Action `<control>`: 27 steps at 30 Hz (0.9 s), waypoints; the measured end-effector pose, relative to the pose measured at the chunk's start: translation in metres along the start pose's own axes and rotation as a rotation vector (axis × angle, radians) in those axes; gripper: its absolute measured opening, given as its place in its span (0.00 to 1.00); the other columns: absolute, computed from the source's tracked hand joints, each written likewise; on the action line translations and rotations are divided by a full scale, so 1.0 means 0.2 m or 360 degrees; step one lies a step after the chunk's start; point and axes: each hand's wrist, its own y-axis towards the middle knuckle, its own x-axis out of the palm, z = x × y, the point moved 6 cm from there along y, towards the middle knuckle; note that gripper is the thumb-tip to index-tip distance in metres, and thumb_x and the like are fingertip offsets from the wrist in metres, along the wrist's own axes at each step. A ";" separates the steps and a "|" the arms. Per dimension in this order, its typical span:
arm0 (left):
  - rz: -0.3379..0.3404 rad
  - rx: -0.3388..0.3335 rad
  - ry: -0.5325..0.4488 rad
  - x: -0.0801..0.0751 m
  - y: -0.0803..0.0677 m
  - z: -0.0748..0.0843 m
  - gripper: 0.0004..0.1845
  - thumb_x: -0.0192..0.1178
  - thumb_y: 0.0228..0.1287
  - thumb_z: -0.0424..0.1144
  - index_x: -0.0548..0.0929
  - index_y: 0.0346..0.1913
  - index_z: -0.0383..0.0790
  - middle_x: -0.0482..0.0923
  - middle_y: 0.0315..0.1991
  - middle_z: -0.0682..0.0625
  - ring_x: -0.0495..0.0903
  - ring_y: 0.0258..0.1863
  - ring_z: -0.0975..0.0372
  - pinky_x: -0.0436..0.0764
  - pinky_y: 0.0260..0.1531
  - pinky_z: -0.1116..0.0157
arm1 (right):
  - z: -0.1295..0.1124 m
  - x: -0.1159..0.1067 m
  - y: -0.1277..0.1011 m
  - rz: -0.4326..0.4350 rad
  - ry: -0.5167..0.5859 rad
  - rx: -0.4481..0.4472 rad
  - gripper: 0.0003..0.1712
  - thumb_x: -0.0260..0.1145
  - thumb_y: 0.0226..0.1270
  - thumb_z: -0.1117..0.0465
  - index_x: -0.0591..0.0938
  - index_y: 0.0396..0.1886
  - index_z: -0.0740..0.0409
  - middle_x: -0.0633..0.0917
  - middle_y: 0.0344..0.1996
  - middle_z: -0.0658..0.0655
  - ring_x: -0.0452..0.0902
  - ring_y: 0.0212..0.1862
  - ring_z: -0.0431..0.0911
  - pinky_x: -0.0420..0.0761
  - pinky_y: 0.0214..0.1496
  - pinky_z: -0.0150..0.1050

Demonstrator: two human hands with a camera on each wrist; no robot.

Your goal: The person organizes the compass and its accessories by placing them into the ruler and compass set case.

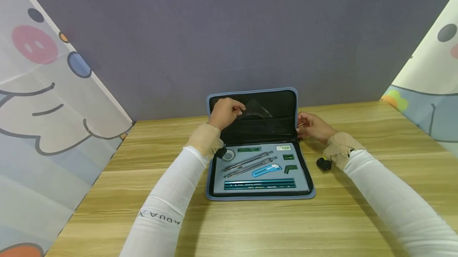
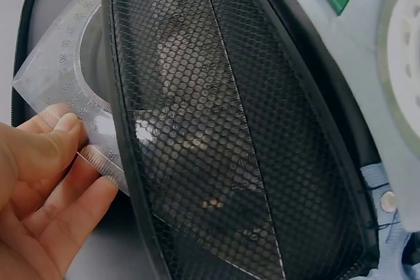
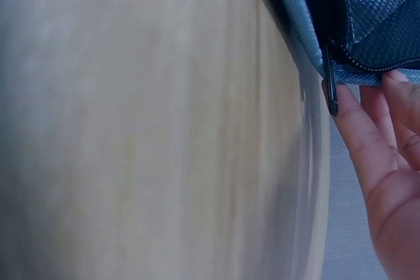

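A blue-edged zip case [image 1: 260, 198] lies open on the table with its lid raised. My left hand [image 1: 224, 113] is at the lid, where thumb and fingers pinch a clear plastic set square [image 2: 58, 73] with a protractor scale. The set square sits partly behind the lid's black mesh pocket [image 2: 197, 96] and sticks out past the pocket's edge. At the lid's right side, my right hand [image 1: 315, 126] holds the blue edge between thumb and fingers, beside a black zipper pull [image 3: 331, 86].
The case's grey tray [image 1: 218, 185] holds two metal compasses [image 1: 250, 166], a blue utility knife [image 1: 266, 170], green pencils [image 1: 259, 184], a white eraser [image 1: 283, 148], a round white piece [image 1: 229, 155] and small green pieces [image 1: 290, 168]. A grey panel [image 1: 243, 42] stands behind the table.
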 end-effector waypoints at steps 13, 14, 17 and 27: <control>0.0003 0.0007 -0.0020 0.05 -0.04 -0.03 0.09 0.64 0.59 0.32 0.87 0.43 0.42 0.85 0.36 0.48 0.82 0.36 0.59 0.79 0.41 0.64 | 0.00 -0.01 0.00 0.0011 -0.0023 0.0038 0.08 0.50 0.61 0.83 0.63 0.38 0.75 0.74 0.31 0.55 0.77 0.33 0.40 0.82 0.37 0.37; 0.0003 0.0013 -0.0021 0.05 -0.04 -0.03 0.09 0.64 0.59 0.32 0.87 0.43 0.41 0.85 0.36 0.48 0.82 0.36 0.59 0.79 0.41 0.64 | 0.00 -0.01 0.00 0.0011 -0.0018 0.0035 0.08 0.50 0.61 0.83 0.63 0.38 0.76 0.75 0.31 0.55 0.77 0.33 0.40 0.82 0.37 0.37; -0.0001 0.0018 -0.0007 0.07 -0.04 -0.03 0.08 0.64 0.59 0.32 0.86 0.42 0.41 0.84 0.36 0.48 0.82 0.37 0.59 0.78 0.42 0.63 | 0.01 -0.01 -0.01 0.0015 -0.0010 0.0034 0.08 0.50 0.61 0.83 0.63 0.38 0.76 0.75 0.31 0.55 0.78 0.33 0.41 0.82 0.37 0.37; 0.0014 0.0027 0.0034 0.09 -0.04 -0.04 0.03 0.64 0.59 0.31 0.82 0.35 0.40 0.84 0.35 0.48 0.82 0.36 0.59 0.78 0.41 0.63 | 0.01 -0.01 0.00 0.0029 -0.0028 0.0050 0.08 0.50 0.61 0.82 0.63 0.39 0.76 0.74 0.31 0.55 0.77 0.33 0.41 0.82 0.37 0.37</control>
